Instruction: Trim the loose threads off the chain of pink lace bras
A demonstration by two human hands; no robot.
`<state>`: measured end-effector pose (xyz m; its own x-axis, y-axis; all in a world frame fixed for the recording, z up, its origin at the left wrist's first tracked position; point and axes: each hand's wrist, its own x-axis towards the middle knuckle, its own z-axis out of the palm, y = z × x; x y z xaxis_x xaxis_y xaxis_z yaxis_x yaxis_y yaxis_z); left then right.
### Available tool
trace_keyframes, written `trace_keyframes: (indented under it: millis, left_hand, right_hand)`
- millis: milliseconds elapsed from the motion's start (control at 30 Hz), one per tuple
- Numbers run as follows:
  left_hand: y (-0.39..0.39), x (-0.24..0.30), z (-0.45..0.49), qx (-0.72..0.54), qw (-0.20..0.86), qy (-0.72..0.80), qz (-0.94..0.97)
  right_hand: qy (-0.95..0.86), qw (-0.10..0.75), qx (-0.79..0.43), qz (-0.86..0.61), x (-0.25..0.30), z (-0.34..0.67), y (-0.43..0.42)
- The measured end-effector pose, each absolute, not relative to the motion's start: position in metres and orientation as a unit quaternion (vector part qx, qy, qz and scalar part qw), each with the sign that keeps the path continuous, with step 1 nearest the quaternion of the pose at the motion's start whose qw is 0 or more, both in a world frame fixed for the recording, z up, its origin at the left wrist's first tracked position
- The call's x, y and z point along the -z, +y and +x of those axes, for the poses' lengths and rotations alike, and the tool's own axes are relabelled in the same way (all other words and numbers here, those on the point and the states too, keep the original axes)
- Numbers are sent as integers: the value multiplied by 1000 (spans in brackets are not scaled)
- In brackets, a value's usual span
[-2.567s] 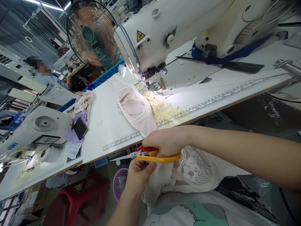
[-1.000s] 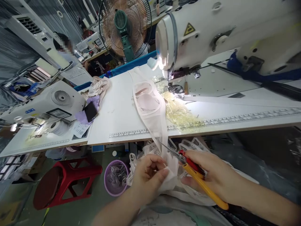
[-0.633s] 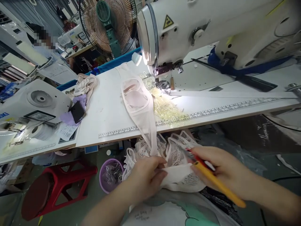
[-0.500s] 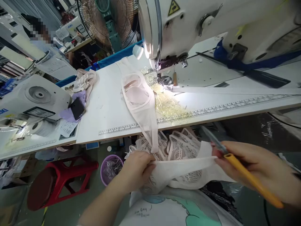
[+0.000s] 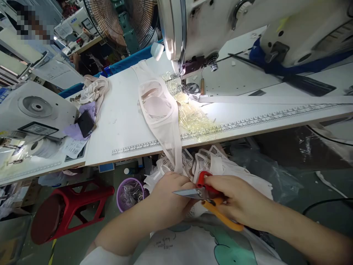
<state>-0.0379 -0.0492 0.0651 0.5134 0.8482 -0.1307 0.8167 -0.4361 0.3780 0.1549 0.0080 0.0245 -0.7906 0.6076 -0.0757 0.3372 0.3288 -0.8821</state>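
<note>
Right fingers (image 5: 225, 184) close around the scissors (image 5: 204, 194) at lower centre, presumably for control of the leftward-pointing blades (image 5: 186, 193). Left fingers (image 5: 176, 180) curl beside pale cloth (image 5: 199, 210), lower centre; any grip there cannot be determined.

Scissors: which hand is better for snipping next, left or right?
The right hand, I'd say: it holds the scissors, with the blades pointing toward the left hand. The left hand is at the pale garments, its fingertips hidden, so it may suit steadying them better.
</note>
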Motion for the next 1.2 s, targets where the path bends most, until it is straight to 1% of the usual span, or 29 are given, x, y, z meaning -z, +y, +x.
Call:
trace_keyframes:
  millis: [67,200,300,367,433,533,667,733,833,900,1000,1100,1200]
  left_hand:
    - [-50,-66,-41,-24,188,483,855]
    - [-56,-71,-66,2,168,477,862]
    - [-60,-78,-90,-16,169,487,857]
    - [-61,-80,-103,-76,183,484,852]
    - [-62,-77,-109,-167,214,486,831]
    - [-66,-64,-105,-306,283,507,755]
    - [-67,-45,-78,-422,367,521,645]
    - [-62,-43,-61,-451,376,502,634]
    - [-53,-49,-40,-452,340,479,671]
    - [-49,-52,-31,-438,305,471,702]
    - [-45,-50,-22,-430,278,460,726]
    - [-43,-46,-17,-431,318,478,696]
    - [-41,-45,-14,-421,412,529,611]
  right_hand:
    - [-788,121,-534,-283,-24,145,5]
    - [-739,90,-593,-305,-22,148,9]
    - [-713,71,-608,-343,-25,154,12]
    - [-699,66,-607,-371,-25,156,13]
    - [-693,61,-608,-382,-23,157,11]
    - [-695,44,-615,-368,-15,163,5]
    - [-690,24,-634,-349,-10,175,4]
    - [-688,53,-630,-356,-16,178,9]
    - [-688,141,-602,-380,-32,175,17]
    - [-687,189,-597,-369,-42,169,22]
    - [-685,232,-607,-329,-50,159,26]
    - [-673,252,-618,-319,-49,153,29]
    - [-641,267,-651,-307,-42,152,29]
